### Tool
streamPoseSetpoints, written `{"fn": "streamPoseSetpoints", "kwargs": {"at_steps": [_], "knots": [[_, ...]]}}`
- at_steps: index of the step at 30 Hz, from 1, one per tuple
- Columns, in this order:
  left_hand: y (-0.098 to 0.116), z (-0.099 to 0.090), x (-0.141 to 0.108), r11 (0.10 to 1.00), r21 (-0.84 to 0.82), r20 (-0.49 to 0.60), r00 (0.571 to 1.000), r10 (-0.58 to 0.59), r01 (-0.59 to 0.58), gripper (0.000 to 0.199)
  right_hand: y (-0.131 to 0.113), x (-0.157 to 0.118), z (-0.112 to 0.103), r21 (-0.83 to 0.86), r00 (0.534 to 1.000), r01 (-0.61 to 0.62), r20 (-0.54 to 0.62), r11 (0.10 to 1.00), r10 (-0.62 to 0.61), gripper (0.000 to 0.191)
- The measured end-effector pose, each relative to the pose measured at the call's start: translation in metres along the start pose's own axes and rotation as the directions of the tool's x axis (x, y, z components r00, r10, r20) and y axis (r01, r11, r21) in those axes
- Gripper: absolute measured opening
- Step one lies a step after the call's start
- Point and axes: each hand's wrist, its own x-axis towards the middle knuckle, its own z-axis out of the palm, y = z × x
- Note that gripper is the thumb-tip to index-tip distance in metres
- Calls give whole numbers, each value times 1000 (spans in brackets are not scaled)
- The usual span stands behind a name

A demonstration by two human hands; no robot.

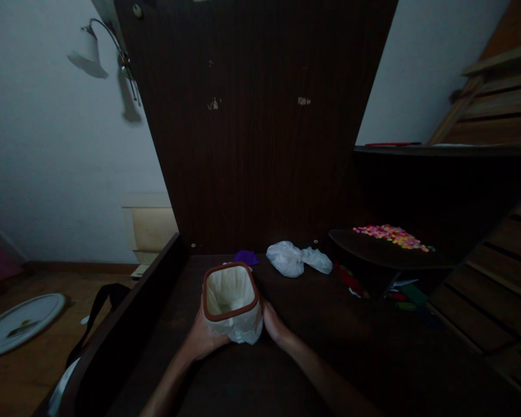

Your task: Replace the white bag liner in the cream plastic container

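A small bin [231, 317] with a reddish-brown rim and a white bag lining it is held between both my hands over the dark wooden surface. My left hand [205, 336] wraps the bin's lower left side, its fingers partly hidden behind it. Against the right side of the bin rests my right hand [272, 321], its fingers mostly hidden by the bag. Inside, the liner looks pale, with nothing clearly visible in it. Just behind the bin lies a purple item [246, 257], and right of that a knotted white plastic bag [286, 259].
A dark curved shelf [364, 250] at the right bears many pink and yellow pieces [393, 235]. Beneath it are red and green items [412, 295]. A raised dark edge [130, 313] runs along the left. A white oval lid-like object [24, 324] lies on the floor.
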Motion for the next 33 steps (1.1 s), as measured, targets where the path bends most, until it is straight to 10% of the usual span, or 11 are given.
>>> {"fn": "streamPoseSetpoints", "kwargs": {"at_steps": [13, 21, 33], "knots": [[-44, -77, 47, 994, 106, -207, 977, 50, -28, 104, -14, -25, -25, -336, 941, -157, 236, 929, 244, 91], [-51, -88, 86, 996, 85, -281, 958, 55, -32, 124, -8, -28, -29, -316, 941, -123, 265, 941, 212, 79], [-45, -88, 108, 988, 150, -323, 943, 84, -37, 96, -13, -28, -29, -295, 937, -125, 278, 947, 211, 79]]}}
